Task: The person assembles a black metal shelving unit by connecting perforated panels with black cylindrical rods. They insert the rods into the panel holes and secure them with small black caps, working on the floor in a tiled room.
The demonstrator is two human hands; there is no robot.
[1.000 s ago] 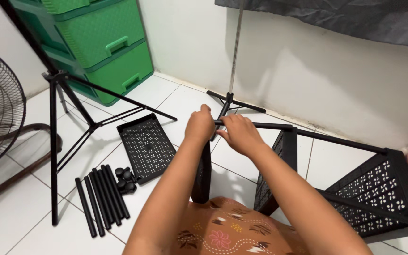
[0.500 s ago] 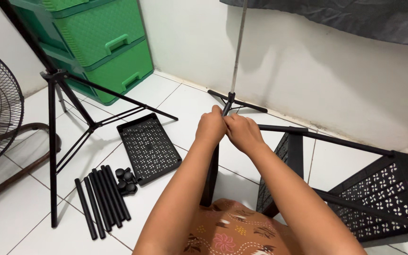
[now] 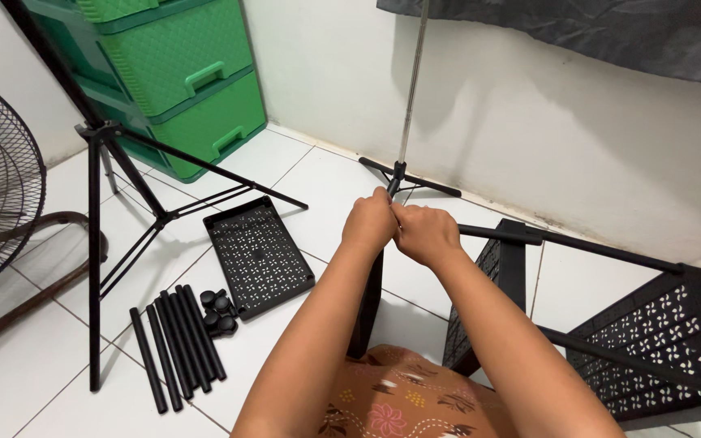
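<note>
Left hand (image 3: 369,221) and right hand (image 3: 425,234) fisted together on a black pole (image 3: 367,300) (green drawers (image 3: 180,81) behind); perforated tray (image 3: 259,256) alongside.

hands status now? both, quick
Left hand: closed, gripping the top of the upright black tube.
Right hand: closed into a fist against the left, at the end of the horizontal black tube; exact grip hidden.

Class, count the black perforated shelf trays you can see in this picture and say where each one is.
3: one tray lies flat on the floor tiles left of the hands; two are fitted in the tipped rack on the right. More may be hidden behind the arms.
</note>
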